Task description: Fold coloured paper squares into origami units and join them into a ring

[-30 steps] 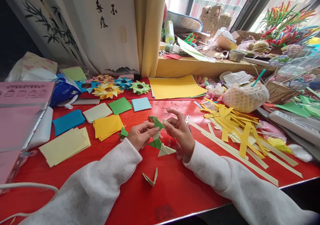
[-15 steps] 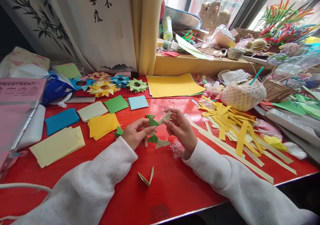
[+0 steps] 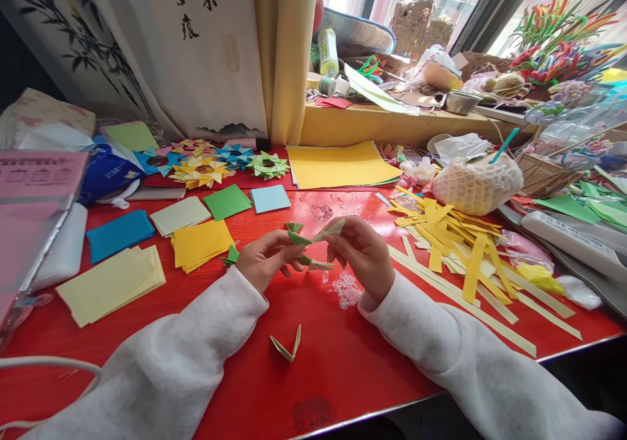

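Observation:
My left hand [image 3: 264,257] pinches a chain of folded green and cream paper units [image 3: 306,247] above the red table [image 3: 343,355]. My right hand [image 3: 365,251] is closed on a cream folded unit [image 3: 330,230] at the chain's right end, fingers curled around it. A loose cream folded unit [image 3: 287,347] lies on the table nearer to me, between my white sleeves. A green folded piece [image 3: 230,256] sits by my left wrist.
Stacks of square paper lie left: yellow [image 3: 200,244], pale yellow [image 3: 112,283], blue [image 3: 120,231], green [image 3: 228,202]. Finished paper stars [image 3: 235,162] sit at the back. Yellow and cream strips [image 3: 455,244] spread right, beside a netted bundle [image 3: 477,185]. Yellow sheets [image 3: 340,166] lie behind.
My right hand has brought the cream unit up to the right end of the chain and curled over it. The chain now lies flatter between both hands.

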Demonstrator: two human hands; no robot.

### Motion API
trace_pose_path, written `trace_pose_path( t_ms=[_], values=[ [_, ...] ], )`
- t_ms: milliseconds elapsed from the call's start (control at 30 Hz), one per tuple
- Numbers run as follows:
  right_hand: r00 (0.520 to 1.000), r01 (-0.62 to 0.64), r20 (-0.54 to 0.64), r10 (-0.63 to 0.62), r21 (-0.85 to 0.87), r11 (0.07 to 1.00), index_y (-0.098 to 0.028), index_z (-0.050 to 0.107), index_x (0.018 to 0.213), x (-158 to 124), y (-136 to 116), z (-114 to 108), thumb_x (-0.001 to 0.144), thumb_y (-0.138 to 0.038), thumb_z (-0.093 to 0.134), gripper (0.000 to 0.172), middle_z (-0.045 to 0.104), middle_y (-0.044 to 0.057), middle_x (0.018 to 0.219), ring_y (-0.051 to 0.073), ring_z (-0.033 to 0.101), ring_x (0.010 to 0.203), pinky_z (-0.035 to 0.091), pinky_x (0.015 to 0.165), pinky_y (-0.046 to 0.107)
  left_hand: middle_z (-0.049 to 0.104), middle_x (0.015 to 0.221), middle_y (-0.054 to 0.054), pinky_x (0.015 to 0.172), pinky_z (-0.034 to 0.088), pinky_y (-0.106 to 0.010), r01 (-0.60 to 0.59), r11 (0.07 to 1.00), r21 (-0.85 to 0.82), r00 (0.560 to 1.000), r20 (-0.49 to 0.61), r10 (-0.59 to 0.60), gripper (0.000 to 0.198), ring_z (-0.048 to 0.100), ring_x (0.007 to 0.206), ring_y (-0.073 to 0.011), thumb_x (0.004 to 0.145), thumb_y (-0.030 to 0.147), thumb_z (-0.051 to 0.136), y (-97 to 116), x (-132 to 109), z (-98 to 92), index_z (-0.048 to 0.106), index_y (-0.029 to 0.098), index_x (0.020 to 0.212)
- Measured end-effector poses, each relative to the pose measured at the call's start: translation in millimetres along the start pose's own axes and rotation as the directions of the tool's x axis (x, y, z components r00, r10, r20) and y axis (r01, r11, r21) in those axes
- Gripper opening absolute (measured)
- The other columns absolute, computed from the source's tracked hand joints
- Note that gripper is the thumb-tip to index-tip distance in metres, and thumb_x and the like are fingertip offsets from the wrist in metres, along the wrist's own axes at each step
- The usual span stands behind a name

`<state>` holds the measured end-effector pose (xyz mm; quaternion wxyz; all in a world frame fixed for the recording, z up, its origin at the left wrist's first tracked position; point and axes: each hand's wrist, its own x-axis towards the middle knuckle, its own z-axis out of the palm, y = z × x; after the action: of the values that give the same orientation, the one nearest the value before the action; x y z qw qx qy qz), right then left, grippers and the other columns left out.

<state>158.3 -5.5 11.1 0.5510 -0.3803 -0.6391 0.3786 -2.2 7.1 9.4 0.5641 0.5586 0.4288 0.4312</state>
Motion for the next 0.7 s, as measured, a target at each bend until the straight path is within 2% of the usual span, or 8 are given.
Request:
trace_pose_path(
  t_ms=[367, 500, 700],
  values=[
    [0.996, 0.087, -0.007, -0.088, -0.105, 0.991, -0.021, 0.049, 0.085, -3.2, 1.7, 0.7, 0.077, -0.017, 0.048, 0.009, 0.054, -0.002, 0.072, 0.006, 0.052, 0.052, 0.044, 0.045, 0.02, 0.06, 0.058, 0.001, 0.044, 0.046, -0.022, -0.044, 0.999, 0.002, 0.999, -0.004, 0.044, 0.017, 0.06, 0.05, -0.0135, 0.064, 0.031, 0.061, -2.8, -0.7, -1.1, 0.058, 0.015, 0.069],
    [0.992, 0.116, -0.034, -0.122, -0.124, 0.985, -0.021, 0.049, 0.086, -4.4, 1.2, 0.1, 0.078, -0.016, 0.047, 0.011, 0.057, -0.001, 0.076, 0.007, 0.052, 0.052, 0.045, 0.047, 0.021, 0.06, 0.06, 0.0, 0.048, 0.046, -0.023, -0.054, 0.998, 0.029, 0.998, 0.042, 0.053, 0.017, 0.061, 0.055, -0.0144, 0.066, 0.031, 0.06, -4.5, -0.2, -3.0, 0.058, 0.016, 0.072],
    [0.969, 0.24, 0.016, -0.245, -0.282, 0.929, -0.022, 0.05, 0.088, -6.6, -0.5, -1.8, 0.077, -0.011, 0.047, 0.017, 0.06, -0.001, 0.076, 0.007, 0.055, 0.054, 0.047, 0.051, 0.022, 0.062, 0.058, 0.0, 0.047, 0.046, -0.022, -0.067, 0.997, 0.037, 0.997, 0.037, 0.065, 0.017, 0.06, 0.053, -0.0137, 0.066, 0.031, 0.06, -4.6, -0.5, -2.8, 0.058, 0.016, 0.073]
  ],
)
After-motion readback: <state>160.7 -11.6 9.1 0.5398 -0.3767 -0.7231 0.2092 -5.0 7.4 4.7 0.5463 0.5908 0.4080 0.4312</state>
